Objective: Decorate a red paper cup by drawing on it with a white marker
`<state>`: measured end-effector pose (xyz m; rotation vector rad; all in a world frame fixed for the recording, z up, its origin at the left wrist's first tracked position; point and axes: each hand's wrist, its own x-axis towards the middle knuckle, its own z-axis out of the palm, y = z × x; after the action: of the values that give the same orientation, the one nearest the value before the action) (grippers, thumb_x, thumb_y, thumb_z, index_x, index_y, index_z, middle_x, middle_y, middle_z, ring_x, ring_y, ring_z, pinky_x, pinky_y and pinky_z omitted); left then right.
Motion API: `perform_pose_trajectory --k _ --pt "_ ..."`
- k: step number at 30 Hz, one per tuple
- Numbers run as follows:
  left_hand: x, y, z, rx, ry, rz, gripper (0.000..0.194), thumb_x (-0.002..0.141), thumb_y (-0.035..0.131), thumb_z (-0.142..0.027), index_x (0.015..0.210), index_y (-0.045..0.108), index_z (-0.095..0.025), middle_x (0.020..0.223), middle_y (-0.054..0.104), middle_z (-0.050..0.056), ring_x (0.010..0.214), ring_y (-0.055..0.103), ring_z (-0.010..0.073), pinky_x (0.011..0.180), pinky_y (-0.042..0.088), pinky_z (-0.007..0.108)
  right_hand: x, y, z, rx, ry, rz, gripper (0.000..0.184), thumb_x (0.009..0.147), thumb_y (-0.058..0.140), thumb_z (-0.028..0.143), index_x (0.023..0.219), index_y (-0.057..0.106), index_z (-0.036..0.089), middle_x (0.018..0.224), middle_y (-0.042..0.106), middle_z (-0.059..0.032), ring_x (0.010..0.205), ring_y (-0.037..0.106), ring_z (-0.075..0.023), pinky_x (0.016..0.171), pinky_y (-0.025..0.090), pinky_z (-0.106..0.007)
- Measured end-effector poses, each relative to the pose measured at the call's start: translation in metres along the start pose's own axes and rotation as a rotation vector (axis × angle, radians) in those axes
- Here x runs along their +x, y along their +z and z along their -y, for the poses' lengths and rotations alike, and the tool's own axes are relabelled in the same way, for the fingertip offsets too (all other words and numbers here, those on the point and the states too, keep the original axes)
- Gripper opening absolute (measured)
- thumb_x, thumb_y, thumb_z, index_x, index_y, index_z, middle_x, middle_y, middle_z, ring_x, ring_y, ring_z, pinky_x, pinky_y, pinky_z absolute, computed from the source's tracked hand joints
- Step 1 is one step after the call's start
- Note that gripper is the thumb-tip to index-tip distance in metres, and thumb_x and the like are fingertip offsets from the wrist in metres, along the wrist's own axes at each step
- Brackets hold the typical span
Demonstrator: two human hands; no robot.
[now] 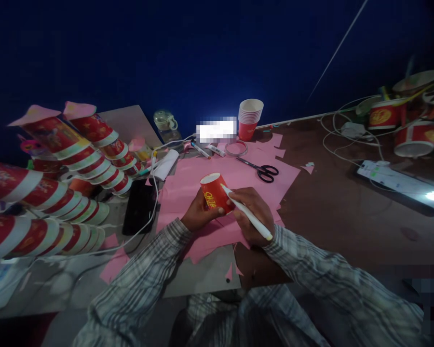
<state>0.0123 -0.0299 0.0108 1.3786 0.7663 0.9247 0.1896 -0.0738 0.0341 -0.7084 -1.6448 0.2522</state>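
A red paper cup with yellow lettering is tilted in my left hand, whose fingers wrap round its lower part. My right hand grips a white marker pen, its tip at the cup's right side; whether it touches the surface I cannot tell. Both hands are above sheets of pink paper on the table. Black-handled scissors lie on the paper just beyond my right hand. Behind them are a roll of clear tape and a blue-and-white pen.
Stacked decorated red cups with pink cone tops crowd the left. A black phone lies near them under a white cable. Nested paper cups stand at the back. On the right are a lit phone, cables and more cups.
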Motion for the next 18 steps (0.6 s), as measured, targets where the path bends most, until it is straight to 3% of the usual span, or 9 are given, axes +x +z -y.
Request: perform_pose_trajectory --k 18 --pt "-0.0025 -0.0006 0.0049 0.074 -0.04 -0.051 0.071 0.065 0.09 -0.045 0.119 0.055 -0.016 0.119 0.066 0.012 0.11 0.064 0.0289 0.095 0.052 0.043 0.0008 -0.0015 -0.0045 -0.039 0.0 0.035 0.03 0.094 0.057 0.022 0.122 0.066 0.021 0.1 0.07 -0.0114 0.092 0.069 -0.024 0.077 0.062 -0.041"
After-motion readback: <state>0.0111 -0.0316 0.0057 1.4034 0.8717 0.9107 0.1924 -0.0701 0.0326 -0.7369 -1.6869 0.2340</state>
